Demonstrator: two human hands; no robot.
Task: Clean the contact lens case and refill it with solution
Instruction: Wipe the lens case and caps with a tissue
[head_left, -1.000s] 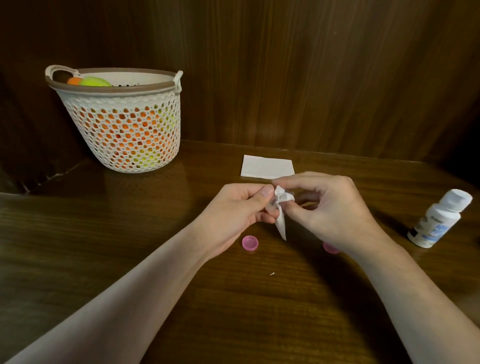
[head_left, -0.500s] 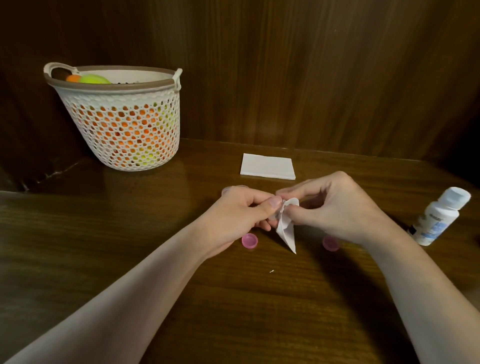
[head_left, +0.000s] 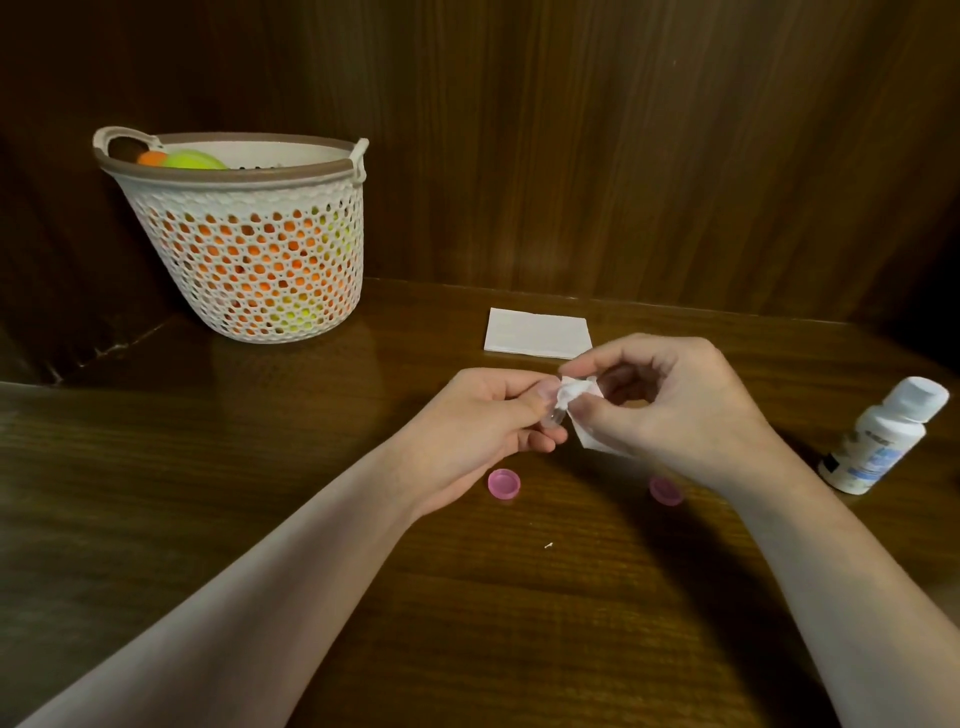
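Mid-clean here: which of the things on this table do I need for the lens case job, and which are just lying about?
For the job:
lens case, held in left hand
tissue, pinched by right hand
two pink caps
solution bottle
folded tissues, spare

Lying about:
basket of coloured balls

A home, by the look of it: a dark wooden table (head_left: 311, 597) set against wood-panelled walls (head_left: 623, 156). Far left of the hands' grip stands a white woven-style plastic basket (head_left: 249, 260) holding orange and yellow-green balls, an ordinary household item.
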